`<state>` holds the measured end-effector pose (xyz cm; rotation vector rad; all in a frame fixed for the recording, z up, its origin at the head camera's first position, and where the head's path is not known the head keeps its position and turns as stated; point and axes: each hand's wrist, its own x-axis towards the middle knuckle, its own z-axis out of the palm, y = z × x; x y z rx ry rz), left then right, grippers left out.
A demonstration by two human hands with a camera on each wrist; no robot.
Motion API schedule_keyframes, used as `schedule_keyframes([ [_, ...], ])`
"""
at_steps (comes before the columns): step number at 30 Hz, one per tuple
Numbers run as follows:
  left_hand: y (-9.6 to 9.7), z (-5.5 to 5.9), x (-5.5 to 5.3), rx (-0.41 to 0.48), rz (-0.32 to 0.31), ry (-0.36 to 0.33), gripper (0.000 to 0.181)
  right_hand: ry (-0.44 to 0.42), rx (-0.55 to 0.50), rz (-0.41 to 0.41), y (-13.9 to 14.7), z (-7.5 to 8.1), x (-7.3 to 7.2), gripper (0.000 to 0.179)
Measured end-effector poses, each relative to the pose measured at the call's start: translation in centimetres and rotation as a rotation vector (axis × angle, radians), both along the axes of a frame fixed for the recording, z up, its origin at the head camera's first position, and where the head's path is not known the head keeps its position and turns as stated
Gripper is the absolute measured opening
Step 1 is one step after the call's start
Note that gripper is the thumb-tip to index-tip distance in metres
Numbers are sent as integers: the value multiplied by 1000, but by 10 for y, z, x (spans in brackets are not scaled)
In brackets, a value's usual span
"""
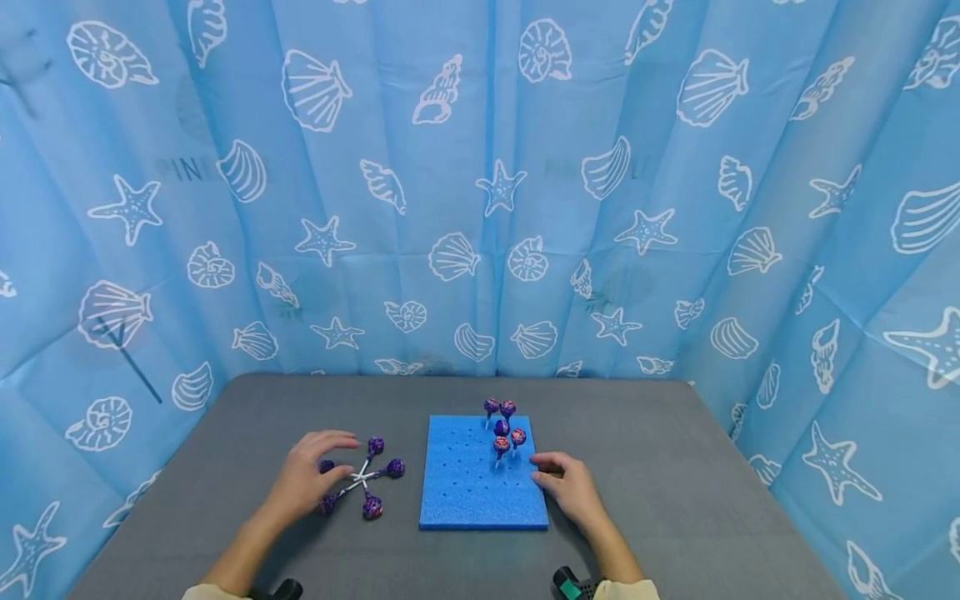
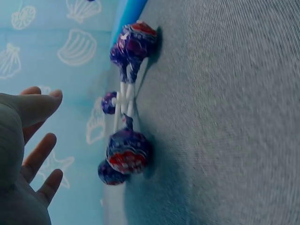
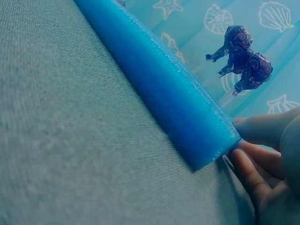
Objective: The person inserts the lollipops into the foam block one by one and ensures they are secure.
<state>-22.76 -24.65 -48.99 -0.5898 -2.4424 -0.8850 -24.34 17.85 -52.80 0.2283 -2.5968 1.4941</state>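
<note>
My left hand (image 1: pixel 307 475) hovers with spread, slightly bent fingers beside several loose lollipops (image 1: pixel 372 507) on the left of the table. Their purple wrapped heads point outward and the white sticks (image 2: pixel 124 96) cross in the middle. In the left wrist view, the thumb and fingers are apart from the lollipops, with nothing between them. A blue foam board (image 1: pixel 480 492) with rows of small holes lies at the centre. Several lollipops (image 1: pixel 501 446) stand upright in its far right part. The fingertips of my right hand (image 1: pixel 573 492) touch the board's right edge.
The grey table (image 1: pixel 645 433) reaches back to a blue curtain (image 1: pixel 555 225) with white shell and starfish prints, which also hangs at both sides. Dark wrist straps (image 1: pixel 576 583) show at the near edge.
</note>
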Motion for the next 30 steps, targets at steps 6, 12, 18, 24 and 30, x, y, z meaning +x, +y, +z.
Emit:
schedule_keyframes([
  [6, -7, -7, -1, 27, 26, -37, 40, -4, 3, -3, 1, -1, -1, 19],
  [12, -15, -12, 0, 101, 38, -161, 38, -4, 1, -5, 1, -2, -2, 19],
  [18, -23, -17, -2, 134, 60, -285, 39, -9, 6, -11, 1, -2, -1, 19],
  [24, -28, -22, -4, 129, 76, -308, 38, 2, 8, -6, 0, -1, 0, 19],
  [30, -31, -25, -5, 124, 87, -325, 37, -12, 2, -21, -2, -1, -1, 19],
])
